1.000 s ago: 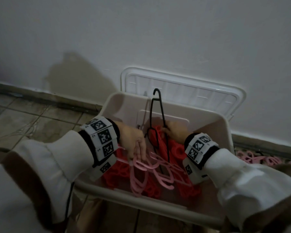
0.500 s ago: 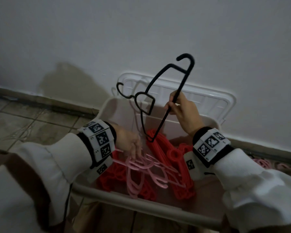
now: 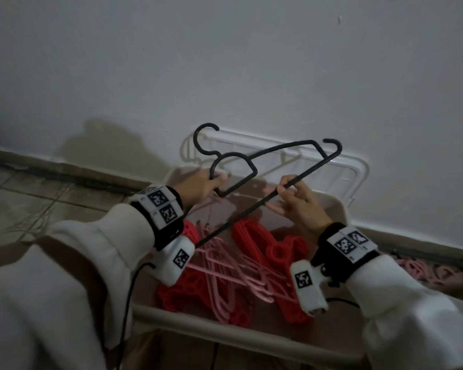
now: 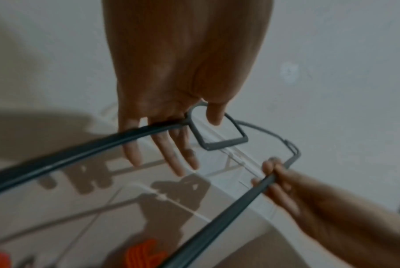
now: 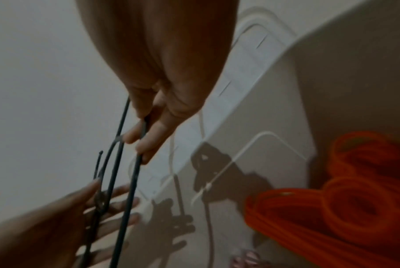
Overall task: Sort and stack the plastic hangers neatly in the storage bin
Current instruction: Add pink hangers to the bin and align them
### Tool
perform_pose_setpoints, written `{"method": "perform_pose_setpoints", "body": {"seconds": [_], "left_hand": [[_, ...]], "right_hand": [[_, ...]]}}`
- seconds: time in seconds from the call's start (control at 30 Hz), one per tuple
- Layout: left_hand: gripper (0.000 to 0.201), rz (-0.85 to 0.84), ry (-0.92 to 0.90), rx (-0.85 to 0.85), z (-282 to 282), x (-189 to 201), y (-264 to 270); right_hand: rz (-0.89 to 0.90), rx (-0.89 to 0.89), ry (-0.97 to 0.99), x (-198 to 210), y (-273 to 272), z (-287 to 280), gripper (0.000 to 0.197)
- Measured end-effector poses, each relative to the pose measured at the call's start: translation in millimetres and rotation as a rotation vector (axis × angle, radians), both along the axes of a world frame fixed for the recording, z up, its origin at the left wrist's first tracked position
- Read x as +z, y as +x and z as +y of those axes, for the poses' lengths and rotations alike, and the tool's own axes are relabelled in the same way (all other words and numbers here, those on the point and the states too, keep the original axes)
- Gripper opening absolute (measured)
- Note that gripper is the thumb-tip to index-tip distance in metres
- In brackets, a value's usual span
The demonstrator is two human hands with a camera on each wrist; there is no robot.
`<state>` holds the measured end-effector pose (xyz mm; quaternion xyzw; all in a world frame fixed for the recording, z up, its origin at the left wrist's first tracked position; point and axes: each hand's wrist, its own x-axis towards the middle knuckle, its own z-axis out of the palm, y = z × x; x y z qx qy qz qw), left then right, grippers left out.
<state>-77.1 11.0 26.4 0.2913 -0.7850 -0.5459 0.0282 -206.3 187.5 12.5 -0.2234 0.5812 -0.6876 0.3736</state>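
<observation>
A black hanger [image 3: 241, 217] [image 4: 217, 224] [image 5: 126, 208] hangs in the air above the beige storage bin [image 3: 225, 327], hook toward the wall. My left hand [image 3: 203, 186] [image 4: 171, 90] grips it at the neck loop, thumb through the loop. My right hand [image 3: 297, 206] [image 5: 162, 81] pinches its long bottom bar between the fingertips. Inside the bin lie red hangers [image 3: 251, 241] [image 5: 354, 199] in two heaps, with pink hangers [image 3: 225, 271] spread loosely across them.
The bin's clear lid [image 3: 332, 166] leans against the white wall right behind the bin. More pink hangers [image 3: 417, 268] lie on the floor to the right. Tiled floor [image 3: 24, 198] stretches to the left.
My right hand lifted the black hanger out of the bin and swung it nearly level. My left hand let go of the pink hangers and rose to take the black hanger's neck.
</observation>
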Motion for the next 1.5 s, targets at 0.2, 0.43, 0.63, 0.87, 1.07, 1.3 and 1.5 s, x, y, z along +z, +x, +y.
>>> {"method": "perform_pose_setpoints", "body": {"seconds": [0.2, 0.43, 0.63, 0.87, 1.07, 1.3, 1.5], "left_hand": [[0.031, 0.045, -0.078, 0.041, 2.2, -26.4, -6.4], [0.035, 0.090, -0.054, 0.024, 9.5, -34.6, -25.2], [0.030, 0.139, -0.066, -0.014, 16.4, -25.0, -32.7], [0.036, 0.206, -0.013, 0.027, 5.9, -14.3, -32.9], [0.036, 0.198, -0.034, 0.033, 5.0, -12.7, -28.2], [0.035, 0.185, -0.038, 0.043, 5.0, -10.2, -26.3], [0.032, 0.200, -0.061, 0.033, 3.2, -8.3, -23.5]], "right_hand": [[0.668, 0.466, 0.946, -28.9, -9.4, 14.5, 0.040], [0.911, 1.023, 1.126, -54.3, 22.2, 29.8, 0.066], [1.013, 0.992, 0.933, -62.2, 22.2, 22.8, 0.039], [1.049, 0.857, 0.757, -50.4, 3.3, 16.8, 0.033], [1.024, 0.909, 0.777, -54.2, 2.4, 16.2, 0.030], [0.876, 0.820, 0.717, -50.8, 1.8, 17.1, 0.032], [0.637, 0.677, 0.681, -48.3, -4.4, 19.5, 0.046]]}}
